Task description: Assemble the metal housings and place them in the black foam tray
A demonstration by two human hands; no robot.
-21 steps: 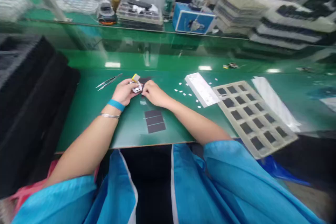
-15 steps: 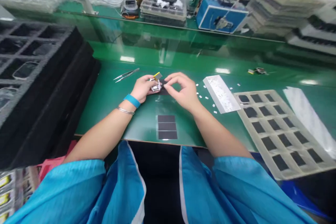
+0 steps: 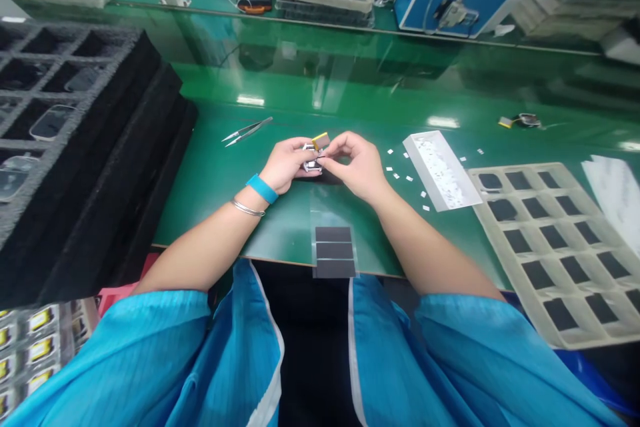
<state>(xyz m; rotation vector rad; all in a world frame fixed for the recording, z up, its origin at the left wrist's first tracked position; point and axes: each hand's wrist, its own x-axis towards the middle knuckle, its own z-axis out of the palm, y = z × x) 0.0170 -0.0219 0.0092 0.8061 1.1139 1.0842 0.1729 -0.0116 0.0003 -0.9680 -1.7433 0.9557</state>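
Note:
My left hand [image 3: 289,165] grips a small silver device housing [image 3: 313,164], like an open watch case, with a yellow-edged battery [image 3: 321,141] sticking up from its far side. Against the right side of the housing, the thumb and forefinger of my right hand [image 3: 357,165] are pinched together; whatever they hold is too small to make out. Beneath the hands a dark flat piece [image 3: 330,178] partly shows on the green bench. Metal tweezers [image 3: 247,131] lie to the left of the hands. Nearer me, a clear sheet with black rectangular pads [image 3: 334,251] reaches the bench's front edge.
A white box of small white pieces [image 3: 443,170] stands at right, several loose pieces around it. Beyond it lies a compartment tray [image 3: 555,247]. Stacked black foam trays [image 3: 85,167] rise at left. Another small assembly [image 3: 525,121] lies far right. A shelf crosses the back.
My right fingertips have come in from just right of the housing to touch it. My left hand still holds the housing. The whole view has shifted a little.

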